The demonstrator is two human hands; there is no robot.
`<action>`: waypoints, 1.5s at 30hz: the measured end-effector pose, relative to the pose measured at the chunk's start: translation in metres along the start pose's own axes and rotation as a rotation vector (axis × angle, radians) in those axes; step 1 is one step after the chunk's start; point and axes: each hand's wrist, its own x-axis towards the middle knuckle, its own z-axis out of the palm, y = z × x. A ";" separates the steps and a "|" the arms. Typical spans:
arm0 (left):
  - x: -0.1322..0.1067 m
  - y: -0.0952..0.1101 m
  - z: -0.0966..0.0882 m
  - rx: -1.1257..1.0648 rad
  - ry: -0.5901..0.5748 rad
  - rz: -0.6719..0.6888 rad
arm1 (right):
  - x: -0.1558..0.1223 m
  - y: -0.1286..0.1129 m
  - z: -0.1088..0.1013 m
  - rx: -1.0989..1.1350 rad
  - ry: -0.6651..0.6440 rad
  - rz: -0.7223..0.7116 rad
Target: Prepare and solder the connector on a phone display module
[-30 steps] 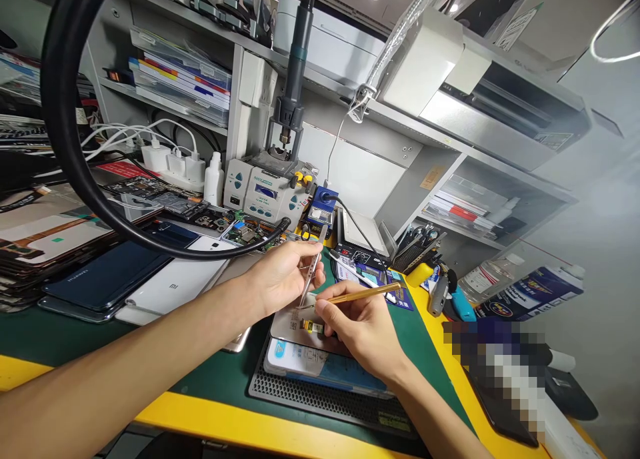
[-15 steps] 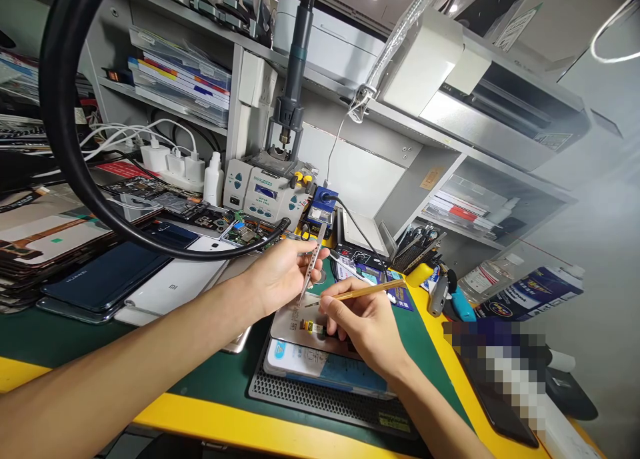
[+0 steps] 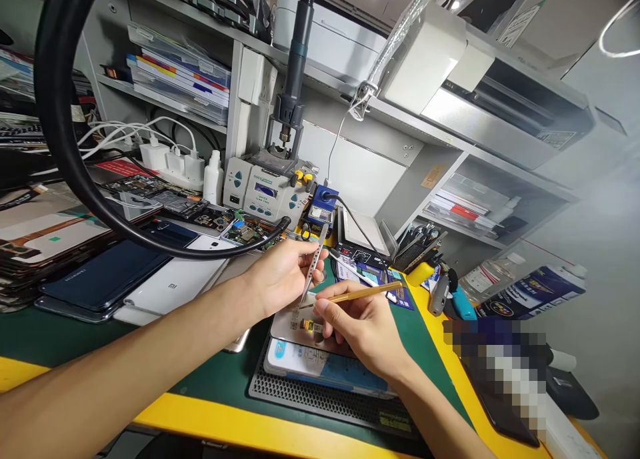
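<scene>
Green worktop [image 3: 200, 372] with yellow edging spreads before us. Our left hand [image 3: 285, 277] keeps its grip clamped on perforated silver tweezers [image 3: 313, 270]; our right hand [image 3: 365, 327] pinches a slim gold-coloured tool [image 3: 367, 292], tip toward nine o'clock. At five o'clock from the tweezers' tips, a small yellow-and-black component [image 3: 313, 326] lies on a grey plate [image 3: 284, 333].
</scene>
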 end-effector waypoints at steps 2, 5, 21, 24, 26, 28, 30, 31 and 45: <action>0.000 0.000 0.000 -0.001 -0.003 -0.005 | -0.001 0.000 0.000 0.009 -0.011 0.002; 0.000 0.000 -0.001 -0.003 -0.005 -0.008 | -0.001 0.000 0.000 0.008 0.005 -0.007; 0.002 -0.001 -0.003 0.006 -0.037 0.014 | -0.002 -0.005 -0.002 -0.123 0.054 -0.057; 0.002 -0.002 -0.003 0.009 -0.052 0.030 | -0.002 -0.006 -0.002 -0.146 0.068 -0.074; 0.003 -0.002 -0.003 0.010 -0.057 0.038 | -0.001 -0.004 -0.002 -0.141 0.069 -0.074; 0.002 -0.002 -0.003 0.012 -0.058 0.042 | -0.001 -0.002 -0.002 -0.114 0.054 -0.057; 0.002 -0.002 -0.002 0.015 -0.057 0.040 | -0.001 0.000 -0.002 -0.080 0.031 -0.037; 0.002 -0.002 -0.002 0.017 -0.056 0.039 | -0.001 0.001 -0.002 -0.066 0.019 -0.030; 0.001 -0.002 -0.001 0.036 -0.052 0.053 | -0.002 0.001 -0.002 -0.043 0.009 -0.002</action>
